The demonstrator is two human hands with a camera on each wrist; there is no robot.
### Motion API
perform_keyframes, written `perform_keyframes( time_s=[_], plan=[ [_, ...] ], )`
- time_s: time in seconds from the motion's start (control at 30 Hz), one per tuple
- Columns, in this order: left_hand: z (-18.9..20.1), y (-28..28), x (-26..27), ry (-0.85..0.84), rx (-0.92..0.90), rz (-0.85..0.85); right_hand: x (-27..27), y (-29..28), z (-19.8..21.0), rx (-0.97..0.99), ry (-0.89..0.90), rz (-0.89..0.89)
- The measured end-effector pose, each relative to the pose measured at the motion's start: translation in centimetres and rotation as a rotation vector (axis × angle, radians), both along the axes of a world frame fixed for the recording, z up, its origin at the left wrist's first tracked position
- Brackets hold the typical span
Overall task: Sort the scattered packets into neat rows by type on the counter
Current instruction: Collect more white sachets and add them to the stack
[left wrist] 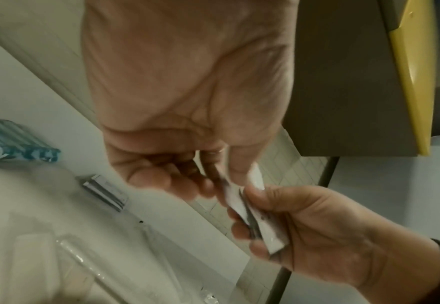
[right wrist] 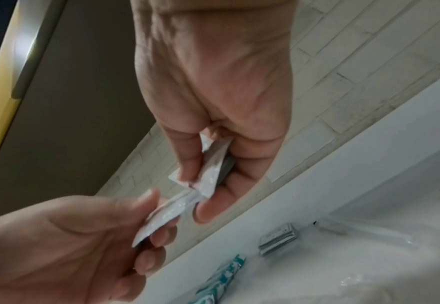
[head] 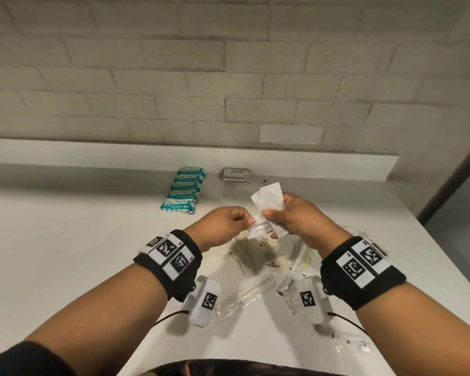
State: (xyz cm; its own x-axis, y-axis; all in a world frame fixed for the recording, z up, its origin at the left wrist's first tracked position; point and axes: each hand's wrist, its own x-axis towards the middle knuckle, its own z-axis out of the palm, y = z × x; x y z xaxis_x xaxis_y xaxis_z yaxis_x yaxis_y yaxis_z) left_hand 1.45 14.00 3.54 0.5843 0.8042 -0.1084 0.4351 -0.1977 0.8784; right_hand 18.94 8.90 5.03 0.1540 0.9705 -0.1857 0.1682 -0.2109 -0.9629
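Both hands hover above the white counter (head: 92, 226). My left hand (head: 246, 220) pinches the edge of a white toothpaste sachet (head: 258, 229) between thumb and fingers. My right hand (head: 272, 223) grips a small bunch of the same white sachets (head: 269, 198), fanned upward, and its thumb also touches the pinched sachet. The left wrist view shows the left hand's fingers (left wrist: 162, 181) on the sachet (left wrist: 256, 181). In the right wrist view the bunch (right wrist: 212, 170) sits between fingers and thumb. A row of teal packets (head: 185, 189) and a grey packet stack (head: 236, 174) lie behind.
Below my hands lies a loose pile of clear bags (head: 258, 256), a bagged comb (head: 244, 295) and other clear wrapped items (head: 291, 275). More clear packets (head: 350, 344) sit at the counter's right front. A raised ledge (head: 147, 153) and brick wall back the counter.
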Motion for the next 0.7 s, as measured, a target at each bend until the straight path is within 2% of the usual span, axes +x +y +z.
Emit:
perform_keyframes(
  time_s=[0.07, 0.13, 0.2, 0.27, 0.37, 0.43, 0.53, 0.63, 0.7],
  plan=[
    [-0.4, 0.3, 0.0, -0.058, 0.005, 0.094, 0.2, 0.3, 0.5, 0.059, 0.049, -0.103],
    [-0.8, 0.7, 0.2, -0.202, -0.084, 0.241, 0.4, 0.4, 1.0, 0.064, 0.174, -0.185],
    [-1.0, 0.7, 0.6, -0.354, -0.174, 0.335, 0.3, 0.3, 1.3, 0.032, 0.29, -0.166],
    [-1.0, 0.5, 1.0, -0.418, -0.216, 0.311, -0.3, 0.1, 1.0, 0.007, 0.271, -0.102],
    [-1.0, -0.3, 1.6, -0.369, -0.231, 0.166, -1.4, 0.0, 0.3, 0.014, 0.076, -0.038],
    [-1.0, -0.6, 1.6, -0.336, -0.213, 0.147, -1.5, 0.1, 0.1, 0.029, 0.022, -0.034],
    [-1.1, -0.1, 1.1, -0.377, -0.236, 0.242, -0.9, 0.0, 0.0, 0.016, 0.087, 0.022],
    [-0.8, -0.1, 1.3, -0.485, -0.36, 0.112, -1.7, -0.5, -0.2, -0.033, 0.164, 0.198],
    [-0.4, -0.7, 1.9, -0.565, -0.425, 0.107, -2.9, -0.5, -0.4, -0.032, 0.149, 0.234]
  ],
)
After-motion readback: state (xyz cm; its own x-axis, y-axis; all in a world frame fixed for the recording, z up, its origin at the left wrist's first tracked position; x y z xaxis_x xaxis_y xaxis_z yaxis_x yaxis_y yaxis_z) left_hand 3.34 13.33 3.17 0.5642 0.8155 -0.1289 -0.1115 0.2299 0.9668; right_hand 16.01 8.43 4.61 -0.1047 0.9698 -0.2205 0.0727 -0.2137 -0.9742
